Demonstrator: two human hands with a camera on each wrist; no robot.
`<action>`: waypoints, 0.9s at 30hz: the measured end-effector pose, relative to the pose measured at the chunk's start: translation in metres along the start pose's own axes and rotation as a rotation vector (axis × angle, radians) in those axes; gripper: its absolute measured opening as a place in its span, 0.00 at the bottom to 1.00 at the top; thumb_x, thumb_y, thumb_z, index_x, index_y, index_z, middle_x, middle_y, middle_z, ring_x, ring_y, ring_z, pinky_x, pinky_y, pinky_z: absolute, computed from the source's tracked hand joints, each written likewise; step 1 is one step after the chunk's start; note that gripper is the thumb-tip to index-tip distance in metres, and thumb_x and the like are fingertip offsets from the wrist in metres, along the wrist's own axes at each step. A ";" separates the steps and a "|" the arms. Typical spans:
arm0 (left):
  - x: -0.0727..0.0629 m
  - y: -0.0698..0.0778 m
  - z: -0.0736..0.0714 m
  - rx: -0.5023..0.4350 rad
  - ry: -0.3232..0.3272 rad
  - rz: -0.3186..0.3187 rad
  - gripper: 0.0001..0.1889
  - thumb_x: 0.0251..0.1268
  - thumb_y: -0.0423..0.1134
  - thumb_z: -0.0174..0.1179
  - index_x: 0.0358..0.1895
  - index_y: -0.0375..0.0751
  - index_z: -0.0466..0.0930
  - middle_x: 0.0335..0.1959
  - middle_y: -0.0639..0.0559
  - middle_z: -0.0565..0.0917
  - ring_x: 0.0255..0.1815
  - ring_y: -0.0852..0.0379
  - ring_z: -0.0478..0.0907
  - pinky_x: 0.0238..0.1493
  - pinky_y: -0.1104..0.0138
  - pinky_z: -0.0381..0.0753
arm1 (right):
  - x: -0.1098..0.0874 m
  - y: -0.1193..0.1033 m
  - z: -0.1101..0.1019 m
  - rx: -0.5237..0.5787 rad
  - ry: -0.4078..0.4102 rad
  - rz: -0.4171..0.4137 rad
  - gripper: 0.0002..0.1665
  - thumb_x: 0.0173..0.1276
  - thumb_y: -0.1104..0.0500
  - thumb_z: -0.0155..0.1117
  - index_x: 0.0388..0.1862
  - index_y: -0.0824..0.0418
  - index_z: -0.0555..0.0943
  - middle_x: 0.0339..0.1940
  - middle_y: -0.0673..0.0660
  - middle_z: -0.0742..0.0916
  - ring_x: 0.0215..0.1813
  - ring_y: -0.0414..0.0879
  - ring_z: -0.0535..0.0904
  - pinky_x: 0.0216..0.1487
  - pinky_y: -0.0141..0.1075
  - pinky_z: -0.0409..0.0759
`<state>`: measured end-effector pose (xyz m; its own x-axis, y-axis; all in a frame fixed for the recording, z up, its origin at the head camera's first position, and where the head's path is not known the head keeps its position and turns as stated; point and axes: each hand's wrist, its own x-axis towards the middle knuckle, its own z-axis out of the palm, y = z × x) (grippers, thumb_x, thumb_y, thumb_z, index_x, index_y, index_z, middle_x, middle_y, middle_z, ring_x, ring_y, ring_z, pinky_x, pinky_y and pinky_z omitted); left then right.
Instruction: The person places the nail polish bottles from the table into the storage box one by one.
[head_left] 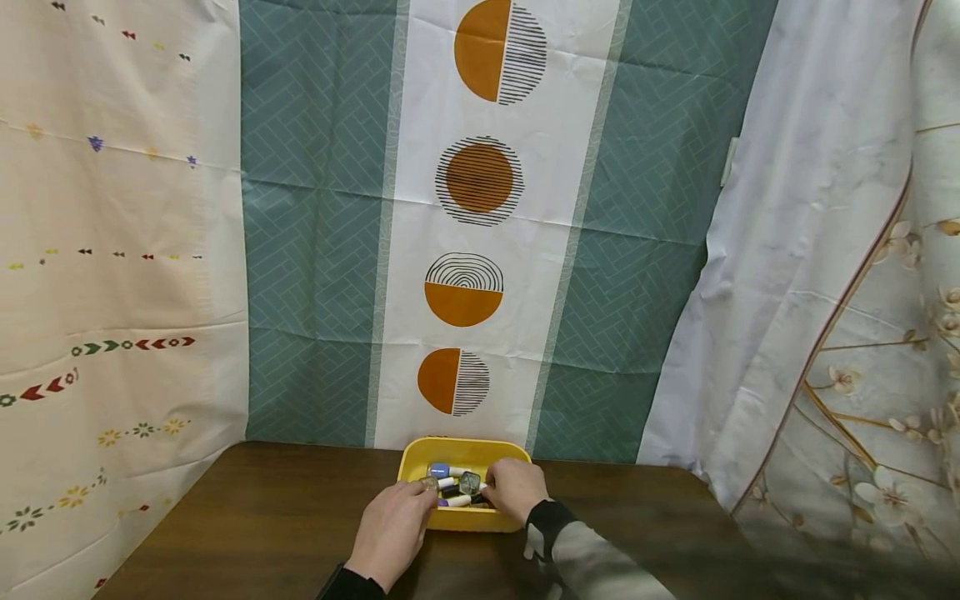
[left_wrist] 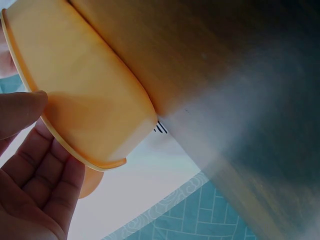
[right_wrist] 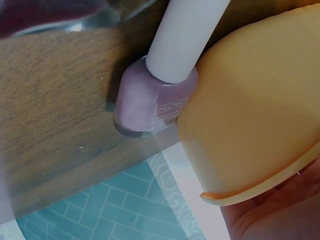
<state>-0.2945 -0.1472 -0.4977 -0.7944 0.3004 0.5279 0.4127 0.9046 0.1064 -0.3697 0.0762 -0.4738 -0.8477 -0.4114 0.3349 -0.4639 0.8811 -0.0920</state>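
A yellow plastic bin (head_left: pixel 420 454) stands on the table with several nail polish bottles lying in it. My left hand (head_left: pixel 393 529) grips its left side; in the left wrist view the thumb (left_wrist: pixel 22 112) presses outside the rim and the fingers lie inside. Over the bin's right side, my right hand (head_left: pixel 517 487) curls its fingers, with the fingertips at the pale cap of a glittery grey bottle (head_left: pixel 470 482). A blue bottle (head_left: pixel 439 471) with a white cap lies near the back. In the right wrist view, a mauve nail polish bottle (right_wrist: pixel 155 100) stands against the bin's outer wall.
The brown table (head_left: pixel 247 517) spreads to both sides of the bin. A dark red glass object (right_wrist: pixel 55 15), partly cut off, is near the mauve bottle. Behind the table hangs a green and white patterned cloth (head_left: pixel 315 250), with pale curtains (head_left: pixel 750 292) at the right.
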 end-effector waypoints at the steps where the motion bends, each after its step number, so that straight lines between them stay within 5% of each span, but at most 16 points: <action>1: 0.000 0.000 0.000 0.000 0.000 0.000 0.04 0.69 0.38 0.78 0.43 0.49 0.93 0.43 0.55 0.91 0.42 0.53 0.85 0.50 0.54 0.89 | 0.000 0.000 0.000 0.003 0.000 -0.001 0.26 0.70 0.54 0.82 0.16 0.49 0.77 0.15 0.42 0.67 0.22 0.38 0.66 0.27 0.36 0.64; 5: 0.000 0.001 -0.001 -0.006 -0.012 -0.012 0.04 0.69 0.38 0.78 0.43 0.48 0.93 0.44 0.54 0.91 0.42 0.53 0.86 0.52 0.53 0.89 | 0.001 0.002 0.001 -0.017 -0.020 0.021 0.14 0.70 0.50 0.82 0.28 0.53 0.88 0.23 0.44 0.82 0.28 0.41 0.78 0.31 0.38 0.78; 8: 0.001 0.001 -0.001 -0.011 -0.016 -0.019 0.04 0.69 0.38 0.78 0.43 0.49 0.93 0.44 0.54 0.91 0.43 0.53 0.86 0.52 0.53 0.89 | 0.004 0.004 0.002 -0.027 -0.038 0.044 0.15 0.71 0.47 0.81 0.47 0.56 0.94 0.40 0.50 0.93 0.41 0.46 0.89 0.44 0.47 0.88; 19: 0.000 0.000 0.000 -0.006 -0.002 -0.003 0.05 0.69 0.38 0.78 0.43 0.48 0.93 0.44 0.55 0.90 0.42 0.53 0.85 0.51 0.54 0.89 | -0.003 0.009 0.001 0.034 -0.010 -0.020 0.24 0.80 0.40 0.70 0.56 0.58 0.92 0.46 0.54 0.93 0.49 0.51 0.90 0.47 0.51 0.89; 27: -0.001 0.000 0.001 -0.005 0.010 0.004 0.05 0.69 0.38 0.78 0.43 0.48 0.93 0.44 0.55 0.91 0.42 0.53 0.86 0.50 0.54 0.89 | -0.014 0.013 -0.002 0.003 -0.010 -0.113 0.34 0.86 0.36 0.59 0.70 0.61 0.86 0.65 0.58 0.89 0.69 0.55 0.84 0.70 0.52 0.82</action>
<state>-0.2942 -0.1477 -0.4990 -0.7884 0.3009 0.5365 0.4180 0.9020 0.1085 -0.3636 0.0933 -0.4777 -0.7925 -0.5102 0.3342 -0.5574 0.8283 -0.0575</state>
